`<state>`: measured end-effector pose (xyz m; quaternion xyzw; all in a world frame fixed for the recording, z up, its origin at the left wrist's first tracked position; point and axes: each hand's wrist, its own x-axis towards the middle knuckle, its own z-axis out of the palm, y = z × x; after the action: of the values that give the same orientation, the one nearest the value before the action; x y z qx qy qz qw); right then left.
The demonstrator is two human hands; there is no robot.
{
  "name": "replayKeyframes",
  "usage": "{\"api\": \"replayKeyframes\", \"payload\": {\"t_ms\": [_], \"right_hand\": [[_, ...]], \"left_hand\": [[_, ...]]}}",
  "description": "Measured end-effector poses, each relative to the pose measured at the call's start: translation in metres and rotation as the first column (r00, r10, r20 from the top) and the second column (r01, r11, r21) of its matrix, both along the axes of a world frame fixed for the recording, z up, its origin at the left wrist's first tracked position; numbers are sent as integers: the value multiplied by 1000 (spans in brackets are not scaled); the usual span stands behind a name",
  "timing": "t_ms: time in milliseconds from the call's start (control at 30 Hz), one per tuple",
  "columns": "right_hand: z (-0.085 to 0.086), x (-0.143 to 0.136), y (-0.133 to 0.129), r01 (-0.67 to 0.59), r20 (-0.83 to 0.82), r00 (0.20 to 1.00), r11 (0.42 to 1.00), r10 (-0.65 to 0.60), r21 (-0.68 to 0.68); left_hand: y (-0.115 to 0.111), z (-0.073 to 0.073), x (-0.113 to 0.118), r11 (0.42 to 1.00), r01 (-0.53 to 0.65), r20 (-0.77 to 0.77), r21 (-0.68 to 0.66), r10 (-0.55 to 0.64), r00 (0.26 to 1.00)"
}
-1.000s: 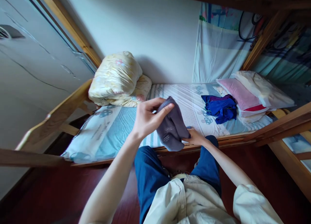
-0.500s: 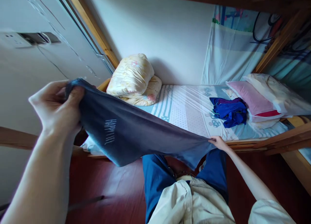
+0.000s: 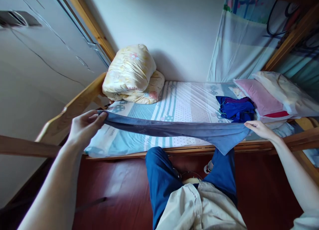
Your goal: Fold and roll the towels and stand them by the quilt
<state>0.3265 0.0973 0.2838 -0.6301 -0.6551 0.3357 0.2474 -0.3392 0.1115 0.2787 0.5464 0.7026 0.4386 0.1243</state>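
One cloth (image 3: 169, 128), pulled out into a long band

Nearest, the person's pale shirt (image 3: 206, 206) and blue trousers (image 3: 161, 170) show above the red floor (image 3: 119, 183). The left hand (image 3: 86, 125) has its grip closed, thumb against fingers, on one end of the cloth; the right hand (image 3: 260, 128) pinches the other end just as firmly. Between them the cloth hangs in the air, nearly level, with one corner drooping beside the right hand.

Half a second ago it sloped down from a raised left hand and spread broad, its lettering partly readable. Now the left hand is lower, the hands are wider apart, and the lettering is a faint mark.

Behind lies the bed (image 3: 122, 137). Its quilt (image 3: 132, 70), blue clothes (image 3: 236, 109) and pink pillow (image 3: 261, 97) rest as before. Farthest are the white wall (image 3: 169, 30) and, to the right, a curtain (image 3: 239, 44).
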Motion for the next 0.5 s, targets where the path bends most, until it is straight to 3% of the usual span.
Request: {"api": "replayKeyframes", "payload": {"t_ms": [100,233,400,500], "right_hand": [[7,-4,4,32,-11,999,999,-32,12],[1,-5,23,129,-35,991,991,-128,39],[-31,-7,82,184,-138,969,972,-205,-147],[-58,-18,125,266,-79,956,950,-282,-165]], "left_hand": [[3,0,0,971,16,255,-239,47,966],[24,-14,-7,944,89,348,-318,29,937],[72,-70,-13,985,111,480,-134,-34,876],[106,-106,-8,988,105,564,-109,-26,825]]}}
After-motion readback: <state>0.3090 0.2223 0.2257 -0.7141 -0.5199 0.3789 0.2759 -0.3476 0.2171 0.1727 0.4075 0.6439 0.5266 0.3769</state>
